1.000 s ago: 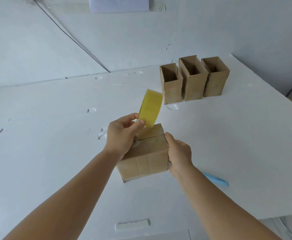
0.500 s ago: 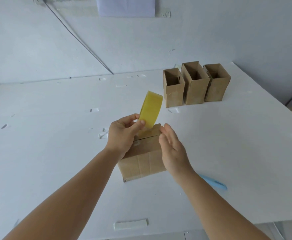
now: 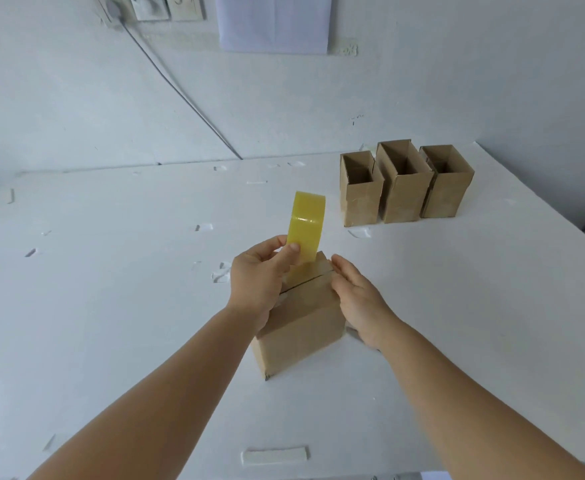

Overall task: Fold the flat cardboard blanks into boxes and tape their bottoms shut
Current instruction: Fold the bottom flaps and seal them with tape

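Holding a yellow translucent roll of packing tape (image 3: 306, 225) upright above the far edge of a small brown cardboard box (image 3: 299, 318), a person prepares to seal its bottom seam on a white foam-topped table (image 3: 111, 306). The left hand (image 3: 258, 277) pinches the roll between thumb and fingers, a length of tape apparently running down onto the flaps; the right hand (image 3: 357, 296), fingers loosely extended, rests against the box's right side to steady it. The box sits upside down near the table's middle, its two bottom flaps meeting at a dark slit. Three finished open-topped cardboard boxes (image 3: 405, 185) stand in a row at the far right. The risk, judging from the pose, is tape laid crooked or wrinkled if the roll tilts, or flaps springing apart should the steadying hand slip.
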### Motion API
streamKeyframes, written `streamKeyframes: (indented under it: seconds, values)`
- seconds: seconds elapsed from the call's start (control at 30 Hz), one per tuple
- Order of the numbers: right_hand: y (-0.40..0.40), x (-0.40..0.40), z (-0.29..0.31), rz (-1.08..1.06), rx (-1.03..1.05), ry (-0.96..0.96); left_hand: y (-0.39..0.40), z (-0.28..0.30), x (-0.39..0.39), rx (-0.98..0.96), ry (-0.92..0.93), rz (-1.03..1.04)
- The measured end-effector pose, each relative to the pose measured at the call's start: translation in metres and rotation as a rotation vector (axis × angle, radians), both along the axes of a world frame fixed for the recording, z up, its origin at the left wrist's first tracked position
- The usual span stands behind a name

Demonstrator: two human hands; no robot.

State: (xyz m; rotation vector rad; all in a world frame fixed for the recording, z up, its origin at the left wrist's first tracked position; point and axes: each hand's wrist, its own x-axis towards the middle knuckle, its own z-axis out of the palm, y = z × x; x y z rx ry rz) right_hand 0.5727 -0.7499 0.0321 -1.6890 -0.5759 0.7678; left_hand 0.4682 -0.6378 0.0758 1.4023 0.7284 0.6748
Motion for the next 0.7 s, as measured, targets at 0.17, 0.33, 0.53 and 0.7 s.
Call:
streamKeyframes:
  seconds: [0.17, 0.33, 0.53, 0.7]
  values:
    - [0.032, 0.01, 0.025, 0.243, -0.095, -0.079, -0.015, 0.002, -0.024, -0.159, -0.083, 0.079]
    - [0.057, 0.005, 0.031, 0.334, -0.157, -0.087, 0.003, 0.006, -0.04, -0.194, -0.108, 0.09]
    - [0.058, 0.014, 0.04, 0.177, 0.127, 0.106, 0.034, 0.009, -0.051, -0.132, -0.117, -0.09]
    - [0.051, 0.023, 0.066, 0.184, 0.385, 0.272, 0.048, 0.023, -0.043, -0.108, 0.003, -0.341]
